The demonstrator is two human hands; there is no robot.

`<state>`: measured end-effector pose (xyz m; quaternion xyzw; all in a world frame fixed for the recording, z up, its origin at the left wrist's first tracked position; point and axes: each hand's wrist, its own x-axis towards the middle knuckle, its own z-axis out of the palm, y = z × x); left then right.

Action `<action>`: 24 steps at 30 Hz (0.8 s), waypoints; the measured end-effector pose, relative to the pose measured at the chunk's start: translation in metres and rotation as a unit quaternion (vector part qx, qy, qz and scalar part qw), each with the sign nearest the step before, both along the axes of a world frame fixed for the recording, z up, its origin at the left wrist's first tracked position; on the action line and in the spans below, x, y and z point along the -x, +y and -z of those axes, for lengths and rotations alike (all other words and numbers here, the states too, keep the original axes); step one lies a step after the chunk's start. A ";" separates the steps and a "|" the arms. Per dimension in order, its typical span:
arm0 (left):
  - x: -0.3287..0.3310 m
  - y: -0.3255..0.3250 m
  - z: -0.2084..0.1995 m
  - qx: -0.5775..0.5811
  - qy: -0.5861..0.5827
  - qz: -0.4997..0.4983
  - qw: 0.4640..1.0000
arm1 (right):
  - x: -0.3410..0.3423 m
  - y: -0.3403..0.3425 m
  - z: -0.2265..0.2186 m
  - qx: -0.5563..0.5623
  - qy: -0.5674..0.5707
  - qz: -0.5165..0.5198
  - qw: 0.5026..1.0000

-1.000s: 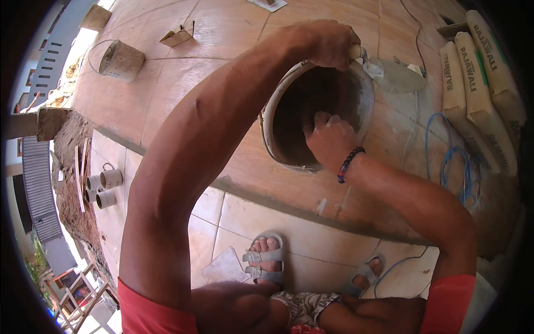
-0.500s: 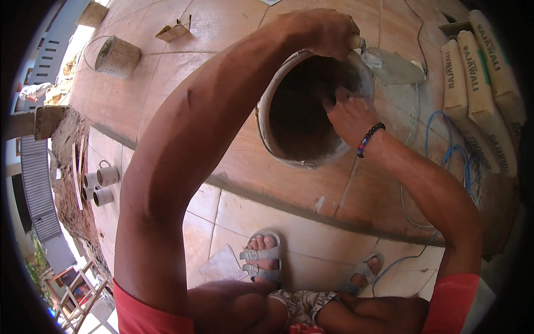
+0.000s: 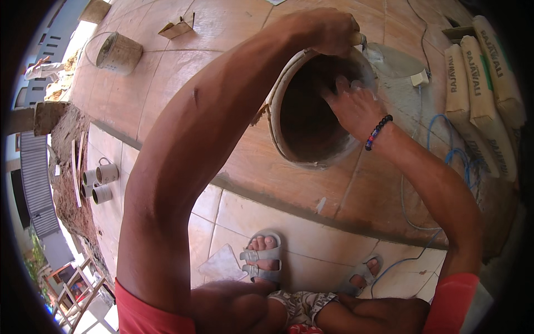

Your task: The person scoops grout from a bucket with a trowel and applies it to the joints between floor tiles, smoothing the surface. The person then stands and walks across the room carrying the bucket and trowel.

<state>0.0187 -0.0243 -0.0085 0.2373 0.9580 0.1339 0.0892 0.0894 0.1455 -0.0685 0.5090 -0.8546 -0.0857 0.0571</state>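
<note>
A round bucket [image 3: 273,123] with a pale, crusted rim is tipped so its dark inside faces me. At the far rim, my left hand [image 3: 334,34] is closed round the handle of a trowel [image 3: 396,60], whose grey, dusty blade points right beyond the bucket. My right hand [image 3: 356,108], wearing a dark beaded bracelet [image 3: 378,132], reaches into the bucket's mouth from the right. Its fingers are stretched out and somewhat blurred, with nothing seen in them. Shadow hides the bucket's contents.
Several paper sacks [image 3: 477,83] stand at the right beside a blue cable [image 3: 439,118] and a pale block-shaped plug or socket [image 3: 420,79]. Another bucket [image 3: 119,53] lies tilted at the far left. Several mugs [image 3: 107,172] sit below it. A tiled step edge [image 3: 245,192] crosses before my feet.
The bucket has shifted slightly right and turned a little. My right hand has moved slightly up and right, its fingers now straighter. My left hand keeps the trowel at the rim.
</note>
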 end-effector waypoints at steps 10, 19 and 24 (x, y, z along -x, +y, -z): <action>-0.014 -0.017 -0.009 -0.007 0.031 0.013 0.999 | -0.007 0.030 0.027 -0.036 -0.271 0.095 0.957; -0.022 -0.023 0.003 -0.005 0.090 0.047 0.995 | -0.019 0.050 0.037 0.050 -0.393 0.104 0.912; -0.037 -0.011 -0.003 -0.076 0.012 -0.132 0.988 | -0.032 0.053 0.031 0.078 -0.497 0.155 0.850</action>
